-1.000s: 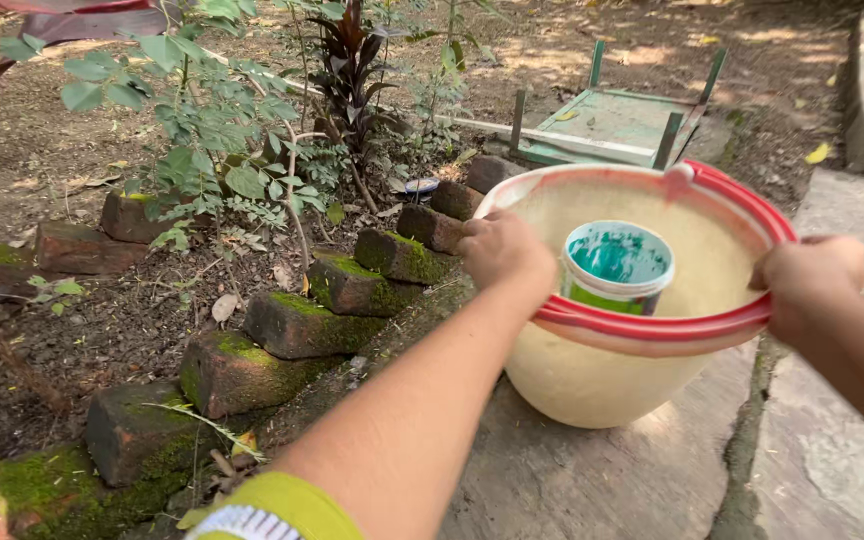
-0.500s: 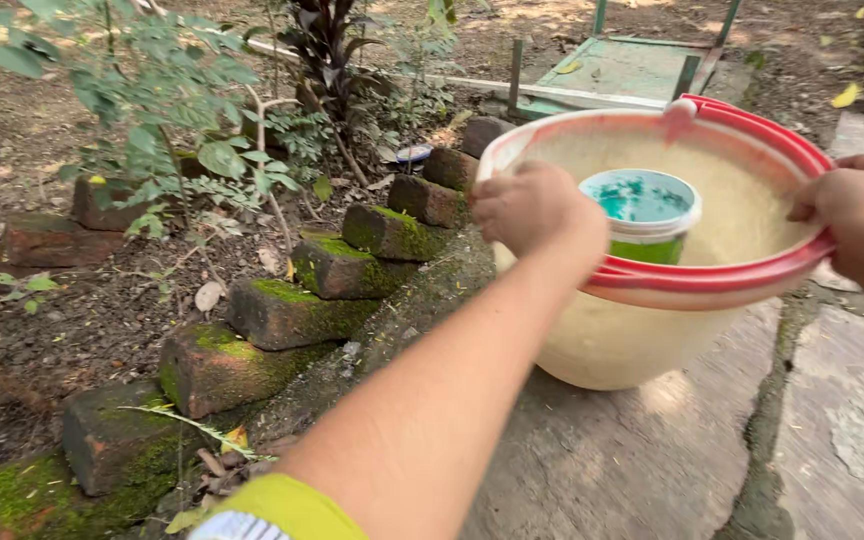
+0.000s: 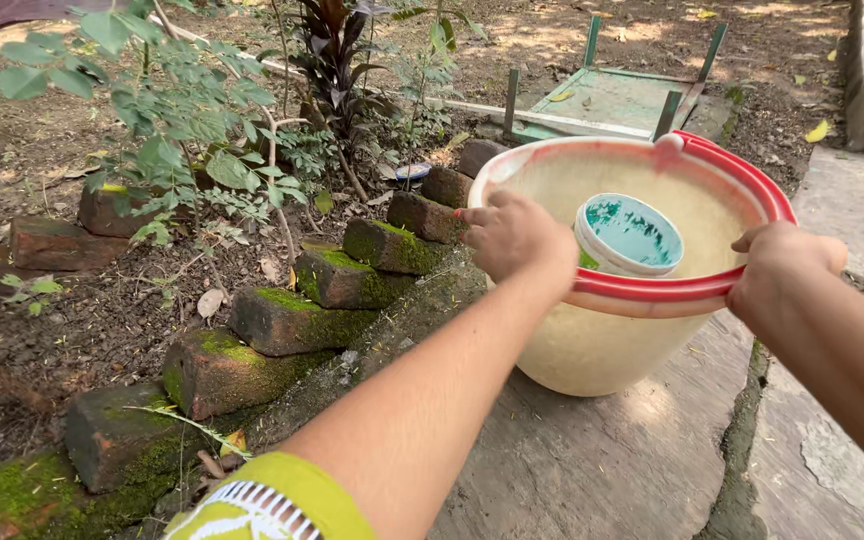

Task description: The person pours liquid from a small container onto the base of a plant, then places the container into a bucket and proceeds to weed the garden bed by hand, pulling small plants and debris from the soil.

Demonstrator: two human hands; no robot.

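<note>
Cream bucket (image 3: 592,350) (red-rimmed) between both hands

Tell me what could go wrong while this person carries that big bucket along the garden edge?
The small tub lies tilted and loose inside the cream bucket, so it may roll about or tip out if the bucket leans. The left hand and right hand grip only the red rim, which could slip. The mossy bricks and the crack in the concrete path could trip a foot.
</note>
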